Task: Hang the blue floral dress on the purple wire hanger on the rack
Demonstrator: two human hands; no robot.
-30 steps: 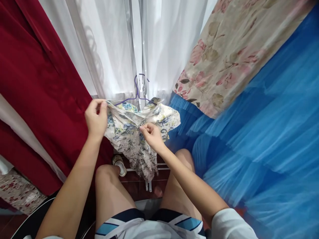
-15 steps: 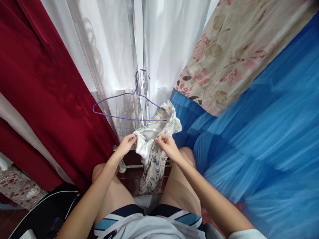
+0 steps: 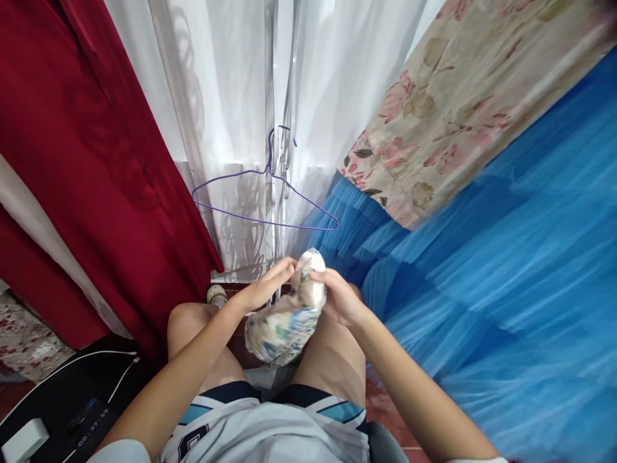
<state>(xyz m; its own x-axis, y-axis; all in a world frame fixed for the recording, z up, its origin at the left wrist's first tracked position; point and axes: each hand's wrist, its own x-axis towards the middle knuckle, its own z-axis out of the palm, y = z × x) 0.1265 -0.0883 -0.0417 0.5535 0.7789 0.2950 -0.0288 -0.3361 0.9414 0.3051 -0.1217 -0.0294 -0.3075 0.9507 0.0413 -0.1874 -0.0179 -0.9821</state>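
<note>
A bunched floral cloth garment, pale with blue, green and yellow marks, hangs between my knees. It is blurred by motion. My right hand grips its upper part, thumb over the folded cloth. At the upper left edge, my left hand holds the cloth at its fingertips, fingers fairly straight and thumb hidden. A thin purple hanger hangs just beyond my hands with nothing on it, its hook among the white straps.
White curtains hang ahead, with red cloth at left. Floral fabric and blue tulle fill the right. At lower left, a black surface bears a white box and a dark device with lit digits.
The garment has come off the hanger's right end and down toward my lap, bunched up. Both hands have moved closer together around it. The hanger is now bare.
</note>
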